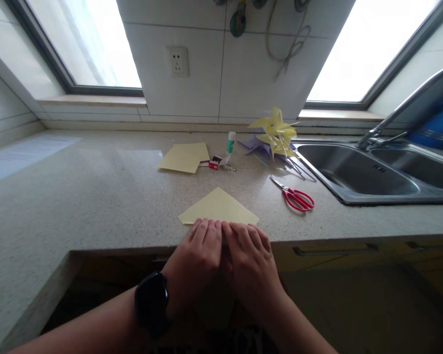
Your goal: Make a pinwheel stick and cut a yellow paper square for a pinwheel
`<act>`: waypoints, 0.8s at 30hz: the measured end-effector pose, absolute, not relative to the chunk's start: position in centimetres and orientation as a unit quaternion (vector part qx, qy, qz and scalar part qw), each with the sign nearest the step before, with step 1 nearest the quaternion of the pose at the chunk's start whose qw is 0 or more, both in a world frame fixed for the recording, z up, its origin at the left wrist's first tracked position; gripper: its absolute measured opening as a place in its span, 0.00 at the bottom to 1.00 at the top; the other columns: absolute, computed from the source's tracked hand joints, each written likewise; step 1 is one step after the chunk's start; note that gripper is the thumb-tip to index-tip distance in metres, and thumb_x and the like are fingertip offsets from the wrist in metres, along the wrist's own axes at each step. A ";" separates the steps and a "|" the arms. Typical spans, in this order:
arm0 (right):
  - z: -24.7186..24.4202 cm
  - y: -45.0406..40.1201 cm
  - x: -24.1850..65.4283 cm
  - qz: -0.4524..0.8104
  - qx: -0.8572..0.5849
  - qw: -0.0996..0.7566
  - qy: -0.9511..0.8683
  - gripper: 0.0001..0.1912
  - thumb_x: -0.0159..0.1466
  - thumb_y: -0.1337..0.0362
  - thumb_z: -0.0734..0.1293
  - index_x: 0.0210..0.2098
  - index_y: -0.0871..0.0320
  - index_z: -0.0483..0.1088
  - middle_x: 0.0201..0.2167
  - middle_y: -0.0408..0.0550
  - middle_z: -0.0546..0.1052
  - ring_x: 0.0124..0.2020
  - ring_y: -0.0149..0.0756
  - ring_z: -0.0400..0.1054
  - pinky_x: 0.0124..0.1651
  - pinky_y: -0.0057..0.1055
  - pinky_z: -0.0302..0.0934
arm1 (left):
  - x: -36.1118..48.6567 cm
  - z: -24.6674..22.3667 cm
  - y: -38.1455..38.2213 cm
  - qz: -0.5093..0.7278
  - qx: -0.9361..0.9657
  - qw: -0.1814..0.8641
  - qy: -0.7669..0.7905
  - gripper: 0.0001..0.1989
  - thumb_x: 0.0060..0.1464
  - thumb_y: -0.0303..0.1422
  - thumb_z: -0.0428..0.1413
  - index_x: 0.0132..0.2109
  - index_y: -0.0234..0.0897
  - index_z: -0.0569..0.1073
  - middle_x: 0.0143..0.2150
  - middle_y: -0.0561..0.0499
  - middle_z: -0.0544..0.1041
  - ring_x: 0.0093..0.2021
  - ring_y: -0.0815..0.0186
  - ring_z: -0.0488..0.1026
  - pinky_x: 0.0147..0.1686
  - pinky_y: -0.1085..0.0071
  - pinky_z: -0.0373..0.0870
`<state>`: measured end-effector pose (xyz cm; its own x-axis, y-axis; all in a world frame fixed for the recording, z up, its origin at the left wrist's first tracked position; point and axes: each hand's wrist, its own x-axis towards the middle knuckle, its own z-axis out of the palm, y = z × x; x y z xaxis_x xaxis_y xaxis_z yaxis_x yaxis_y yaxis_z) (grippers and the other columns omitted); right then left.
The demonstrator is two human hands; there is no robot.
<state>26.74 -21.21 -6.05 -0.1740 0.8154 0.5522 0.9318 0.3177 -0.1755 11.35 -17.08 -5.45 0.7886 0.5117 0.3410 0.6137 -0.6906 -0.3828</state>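
A pale yellow sheet of paper [218, 205], folded into a triangle, lies at the counter's front edge with its point facing away from me. Along its near folded edge, my left hand [201, 246] and my right hand [248, 250] sit side by side, index fingers almost touching. The fingers of both hands are bent and close together on the paper's edge. My thumbs are mostly hidden beneath. A dark watch is on my left wrist. Red-handled scissors [293, 195] lie to the right of the paper.
Behind the folded sheet are more yellow paper [184, 156], a small red box [214, 162] and a glue stick [231, 142]. Yellow and purple pinwheels [275, 132] lie beside the steel sink [349, 200]. A printed sheet [25, 152] is at the far left.
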 end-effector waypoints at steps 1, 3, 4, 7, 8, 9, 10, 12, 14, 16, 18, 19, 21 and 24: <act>-6.1 -21.2 26.8 -0.105 -0.574 0.285 -0.760 0.19 0.67 0.67 0.63 0.57 0.61 0.68 0.50 0.52 0.76 0.52 0.44 0.65 0.64 0.41 0.50 | 11.5 -5.6 -17.2 -0.106 -0.912 0.241 -0.316 0.23 0.59 0.22 0.51 0.60 0.15 0.68 0.57 0.27 0.74 0.55 0.46 0.74 0.59 0.52 0.71; -6.3 -21.2 27.0 -0.115 -0.570 0.281 -0.764 0.20 0.67 0.68 0.63 0.58 0.61 0.68 0.51 0.52 0.76 0.53 0.44 0.64 0.65 0.42 0.49 | 11.7 -5.8 -17.5 -0.111 -0.906 0.234 -0.335 0.23 0.59 0.22 0.51 0.60 0.16 0.68 0.57 0.27 0.74 0.56 0.46 0.74 0.60 0.50 0.70; -6.4 -21.1 27.0 -0.120 -0.567 0.278 -0.766 0.20 0.67 0.68 0.63 0.58 0.62 0.67 0.52 0.53 0.75 0.54 0.45 0.64 0.65 0.42 0.48 | 11.9 -5.9 -17.5 -0.116 -0.903 0.230 -0.345 0.23 0.59 0.23 0.51 0.60 0.16 0.68 0.57 0.27 0.74 0.56 0.45 0.74 0.60 0.50 0.70; -6.2 -20.7 27.2 -0.123 -0.568 0.269 -0.768 0.21 0.67 0.66 0.63 0.58 0.62 0.68 0.52 0.54 0.75 0.54 0.46 0.64 0.66 0.43 0.48 | 12.1 -6.3 -17.5 -0.140 -0.897 0.208 -0.364 0.24 0.59 0.24 0.52 0.61 0.17 0.68 0.58 0.28 0.73 0.58 0.45 0.72 0.61 0.49 0.69; -6.1 -20.6 27.2 -0.121 -0.570 0.265 -0.768 0.21 0.66 0.65 0.63 0.58 0.62 0.68 0.52 0.54 0.76 0.54 0.46 0.64 0.66 0.43 0.48 | 12.1 -6.4 -17.5 -0.152 -0.897 0.196 -0.366 0.24 0.59 0.24 0.52 0.61 0.17 0.68 0.59 0.28 0.73 0.59 0.44 0.71 0.61 0.49 0.68; -6.0 -20.5 27.2 -0.118 -0.571 0.262 -0.769 0.21 0.66 0.65 0.64 0.58 0.62 0.68 0.51 0.54 0.76 0.53 0.46 0.65 0.66 0.43 0.48 | 12.1 -6.6 -17.5 -0.166 -0.896 0.184 -0.368 0.24 0.60 0.25 0.52 0.62 0.18 0.68 0.59 0.28 0.72 0.60 0.44 0.70 0.62 0.49 0.68; -5.9 -20.4 27.3 -0.116 -0.571 0.260 -0.770 0.21 0.66 0.65 0.64 0.58 0.62 0.69 0.50 0.54 0.76 0.53 0.46 0.65 0.66 0.43 0.49 | 12.1 -6.7 -17.5 -0.179 -0.895 0.171 -0.371 0.24 0.60 0.25 0.52 0.62 0.18 0.68 0.60 0.29 0.72 0.61 0.44 0.70 0.62 0.49 0.68; -5.7 -20.3 27.3 -0.113 -0.566 0.259 -0.775 0.21 0.65 0.65 0.64 0.57 0.62 0.69 0.50 0.54 0.76 0.52 0.45 0.65 0.66 0.43 0.49 | 12.2 -7.1 -17.6 -0.204 -0.887 0.151 -0.386 0.24 0.61 0.26 0.51 0.63 0.19 0.67 0.61 0.30 0.71 0.62 0.45 0.68 0.62 0.49 0.67; -5.7 -20.3 27.4 -0.108 -0.561 0.260 -0.779 0.22 0.64 0.66 0.64 0.58 0.63 0.68 0.51 0.54 0.76 0.53 0.46 0.65 0.66 0.43 0.49 | 12.3 -7.4 -17.8 -0.226 -0.875 0.139 -0.404 0.24 0.62 0.26 0.50 0.63 0.20 0.67 0.61 0.31 0.71 0.63 0.46 0.67 0.62 0.49 0.67; -5.8 -20.3 27.4 -0.102 -0.559 0.260 -0.781 0.24 0.63 0.66 0.64 0.59 0.63 0.68 0.52 0.54 0.75 0.54 0.46 0.64 0.66 0.43 0.50 | 12.5 -7.6 -18.0 -0.246 -0.864 0.129 -0.420 0.24 0.62 0.26 0.50 0.64 0.22 0.66 0.62 0.32 0.71 0.64 0.47 0.66 0.63 0.49 0.67; -6.0 -20.3 27.5 -0.099 -0.561 0.259 -0.780 0.25 0.63 0.67 0.65 0.60 0.63 0.67 0.53 0.54 0.74 0.55 0.46 0.63 0.66 0.43 0.50 | 12.7 -7.8 -18.2 -0.259 -0.854 0.120 -0.434 0.24 0.62 0.26 0.50 0.64 0.24 0.66 0.62 0.34 0.71 0.64 0.49 0.65 0.63 0.50 0.65; -6.0 -20.3 27.5 -0.098 -0.561 0.258 -0.780 0.26 0.63 0.67 0.64 0.60 0.63 0.66 0.54 0.54 0.74 0.56 0.47 0.63 0.67 0.44 0.50 | 12.8 -7.8 -18.3 -0.262 -0.852 0.116 -0.439 0.24 0.62 0.27 0.50 0.65 0.25 0.66 0.62 0.34 0.70 0.65 0.49 0.65 0.64 0.50 0.65; -6.1 -20.3 27.5 -0.093 -0.563 0.257 -0.780 0.26 0.63 0.67 0.64 0.61 0.63 0.66 0.55 0.54 0.74 0.57 0.47 0.63 0.67 0.44 0.50 | 12.9 -7.8 -18.4 -0.258 -0.851 0.108 -0.445 0.25 0.62 0.27 0.51 0.65 0.25 0.65 0.63 0.35 0.70 0.65 0.50 0.64 0.64 0.51 0.64; -6.1 -20.4 27.6 -0.085 -0.567 0.259 -0.777 0.26 0.64 0.66 0.64 0.61 0.63 0.66 0.56 0.54 0.74 0.58 0.46 0.63 0.67 0.44 0.51 | 13.0 -7.7 -18.5 -0.246 -0.852 0.105 -0.451 0.25 0.62 0.27 0.51 0.66 0.25 0.64 0.63 0.34 0.69 0.65 0.49 0.64 0.65 0.50 0.62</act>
